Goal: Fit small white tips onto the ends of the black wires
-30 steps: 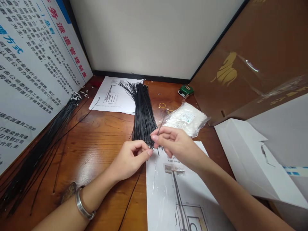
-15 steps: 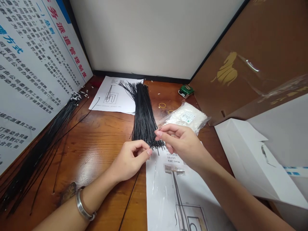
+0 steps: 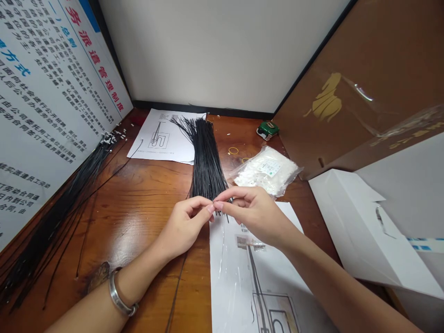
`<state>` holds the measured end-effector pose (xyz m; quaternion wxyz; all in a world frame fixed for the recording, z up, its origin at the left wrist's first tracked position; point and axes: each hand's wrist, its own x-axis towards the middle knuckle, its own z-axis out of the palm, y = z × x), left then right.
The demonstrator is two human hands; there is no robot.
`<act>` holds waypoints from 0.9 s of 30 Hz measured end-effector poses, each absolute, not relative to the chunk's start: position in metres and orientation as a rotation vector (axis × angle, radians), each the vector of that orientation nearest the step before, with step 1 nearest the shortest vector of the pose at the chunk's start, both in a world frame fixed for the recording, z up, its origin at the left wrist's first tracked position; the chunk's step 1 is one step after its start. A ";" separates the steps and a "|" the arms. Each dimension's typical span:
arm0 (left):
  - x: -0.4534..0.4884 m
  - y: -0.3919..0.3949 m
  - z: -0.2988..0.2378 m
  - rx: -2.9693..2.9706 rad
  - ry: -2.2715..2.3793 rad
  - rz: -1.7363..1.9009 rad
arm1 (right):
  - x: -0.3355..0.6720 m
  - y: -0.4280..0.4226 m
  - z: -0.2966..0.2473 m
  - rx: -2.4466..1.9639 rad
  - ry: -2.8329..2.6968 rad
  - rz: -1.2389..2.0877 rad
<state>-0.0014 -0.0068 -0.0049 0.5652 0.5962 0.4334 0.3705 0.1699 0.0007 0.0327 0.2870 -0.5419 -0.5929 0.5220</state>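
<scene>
My left hand (image 3: 185, 224) is closed in a pinch, and a thin black wire (image 3: 176, 296) runs from beneath it toward the near edge of the view. Thumb and forefinger of my right hand (image 3: 253, 210) are pinched too, their tips meeting the left fingertips. What lies between the right fingers is too small and covered to make out. Just behind both hands lies a thick bundle of black wires (image 3: 208, 162), its near ends partly hidden by the fingers. A printed drawing sheet (image 3: 232, 277) in a clear sleeve lies under the right hand.
A clear bag of small white parts (image 3: 267, 171) lies right of the bundle, near a green tape measure (image 3: 268, 130). Another drawing sheet (image 3: 149, 150) lies behind. More black wires with white ends (image 3: 69, 194) run along the left panel. A white box (image 3: 367, 231) stands right.
My right hand has moved left and slightly down from beside the bundle's near end, bringing its fingertips against those of my left hand. The left hand has risen slightly.
</scene>
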 end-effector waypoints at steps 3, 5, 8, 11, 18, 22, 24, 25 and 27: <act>-0.001 -0.007 -0.006 1.396 1.028 0.882 | 0.170 0.001 0.032 -1.441 -1.582 1.388; -0.001 -0.006 -0.006 1.390 1.031 0.880 | 0.169 0.001 0.032 -1.447 -1.566 1.369; -0.001 -0.006 -0.004 1.381 1.040 0.874 | 0.169 0.000 0.032 -1.474 -1.555 1.364; 0.000 -0.006 -0.003 1.385 1.053 0.878 | 0.168 0.000 0.034 -1.495 -1.582 1.369; -0.002 -0.006 -0.004 1.322 0.993 0.848 | 0.174 0.004 0.034 -1.453 -1.507 1.356; -0.003 -0.006 -0.005 1.276 0.975 0.861 | 0.174 0.005 0.033 -1.520 -1.473 1.378; -0.002 -0.006 -0.005 1.265 0.969 0.867 | 0.172 0.005 0.035 -1.500 -1.495 1.393; -0.002 -0.006 -0.005 1.258 0.965 0.868 | 0.171 0.004 0.036 -1.485 -1.505 1.393; -0.002 -0.006 -0.006 1.238 0.956 0.864 | 0.170 0.004 0.037 -1.479 -1.517 1.374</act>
